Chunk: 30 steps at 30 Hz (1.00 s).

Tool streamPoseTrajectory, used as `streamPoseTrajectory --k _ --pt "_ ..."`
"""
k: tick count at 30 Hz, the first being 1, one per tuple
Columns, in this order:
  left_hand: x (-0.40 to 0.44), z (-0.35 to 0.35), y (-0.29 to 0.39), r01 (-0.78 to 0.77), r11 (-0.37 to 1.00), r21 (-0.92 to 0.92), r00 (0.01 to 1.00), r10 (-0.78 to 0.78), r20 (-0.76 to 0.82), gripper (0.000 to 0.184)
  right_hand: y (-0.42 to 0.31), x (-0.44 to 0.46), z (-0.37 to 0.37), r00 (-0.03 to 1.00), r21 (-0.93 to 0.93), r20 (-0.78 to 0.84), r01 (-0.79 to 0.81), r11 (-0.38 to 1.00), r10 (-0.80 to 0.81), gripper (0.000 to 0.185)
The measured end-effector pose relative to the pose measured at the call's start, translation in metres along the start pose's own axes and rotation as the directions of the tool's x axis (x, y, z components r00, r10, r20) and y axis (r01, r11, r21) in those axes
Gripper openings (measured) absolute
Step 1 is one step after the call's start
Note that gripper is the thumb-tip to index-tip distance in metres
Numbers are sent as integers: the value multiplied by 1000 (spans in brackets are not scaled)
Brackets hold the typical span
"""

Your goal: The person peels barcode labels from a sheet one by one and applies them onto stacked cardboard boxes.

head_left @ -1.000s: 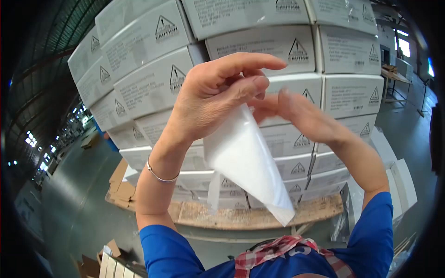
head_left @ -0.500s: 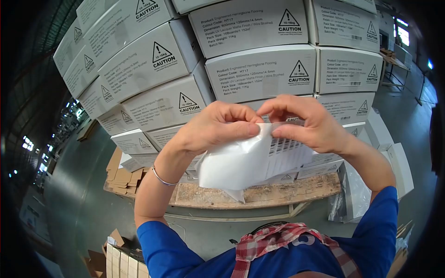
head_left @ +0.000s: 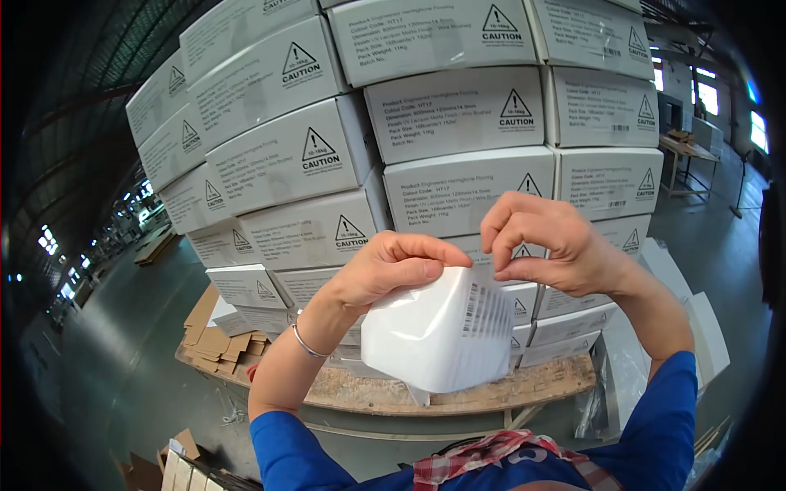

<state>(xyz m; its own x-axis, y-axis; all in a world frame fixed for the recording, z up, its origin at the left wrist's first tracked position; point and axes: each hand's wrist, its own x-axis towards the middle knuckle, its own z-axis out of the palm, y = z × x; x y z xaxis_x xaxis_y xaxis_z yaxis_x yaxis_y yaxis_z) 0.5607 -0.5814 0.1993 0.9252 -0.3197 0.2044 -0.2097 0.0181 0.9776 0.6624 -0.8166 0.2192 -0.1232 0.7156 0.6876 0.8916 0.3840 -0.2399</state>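
My left hand (head_left: 391, 266) pinches the top edge of a white label sheet (head_left: 434, 335) between thumb and fingers. The sheet hangs down, curved, with rows of barcodes showing on its right part. Just right of the sheet's top corner, my right hand (head_left: 557, 245) is closed, thumb and index finger pressed together; what sits between them is too small to make out. Behind both hands rises a stack of white printed boxes (head_left: 454, 110) with caution triangles.
The boxes stand on a wooden pallet (head_left: 360, 391). Flat brown cardboard pieces (head_left: 214, 340) lie at its left end. Open white cartons (head_left: 706, 327) and clear plastic are at the right. A workbench (head_left: 689, 149) stands farther back right. More cartons are at the lower left.
The sheet has swung from a folded, hanging shape to a curved one with barcodes facing me. My right hand has come off its top edge and moved slightly right.
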Motion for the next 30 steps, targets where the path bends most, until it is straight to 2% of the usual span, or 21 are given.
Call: streamPoseTrajectory --k 4,7,10,16,19,20,22,23,24,25,26,27,29,30 --pt "-1 -4 -2 -66 997 -49 997 68 37 38 -5 8 7 997 -93 -65 44 995 -50 25" --pt "0 -1 -1 -139 981 -136 986 149 68 41 -5 10 8 1000 -88 16 26 996 -25 24" --pt "-2 1 2 -83 990 -112 995 88 40 42 -2 10 11 1000 -72 -6 19 997 -19 23" --pt "2 -2 0 -70 993 -93 997 71 9 37 3 5 11 998 34 -67 8 999 -6 18" --pt "5 -6 2 -72 994 -84 997 69 -35 34 7 7 0 988 -111 -91 116 987 -126 14" --pt "7 -8 4 -88 996 -20 991 86 -104 33 8 6 -5 988 -110 -92 114 987 -125 14" --pt "10 -13 10 -107 988 113 962 132 -238 30 12 4 -18 968 64 -240 -57 996 70 12" --pt "14 -18 12 -107 988 113 963 131 -237 30 13 5 -24 938 159 -299 -132 979 175 11" --pt "19 -26 13 -202 912 357 923 299 -243 28 12 10 -31 917 127 -349 -157 979 192 8" --pt "25 -32 15 -271 769 578 865 458 -205 26 12 16 -38 893 95 -400 -183 978 206 5" --pt "30 -37 17 -308 571 761 793 596 -127 24 15 22 -43 892 95 -402 -184 978 207 5" --pt "33 -36 20 -309 569 763 793 597 -124 24 17 28 -47 881 24 -429 -211 977 201 4" --pt "38 -31 29 -248 486 838 716 675 -179 20 21 39 -53 860 -116 -479 -262 958 177 3" --pt "41 -29 33 -211 444 871 672 713 -201 18 24 42 -54 860 -117 -480 -256 959 171 3"
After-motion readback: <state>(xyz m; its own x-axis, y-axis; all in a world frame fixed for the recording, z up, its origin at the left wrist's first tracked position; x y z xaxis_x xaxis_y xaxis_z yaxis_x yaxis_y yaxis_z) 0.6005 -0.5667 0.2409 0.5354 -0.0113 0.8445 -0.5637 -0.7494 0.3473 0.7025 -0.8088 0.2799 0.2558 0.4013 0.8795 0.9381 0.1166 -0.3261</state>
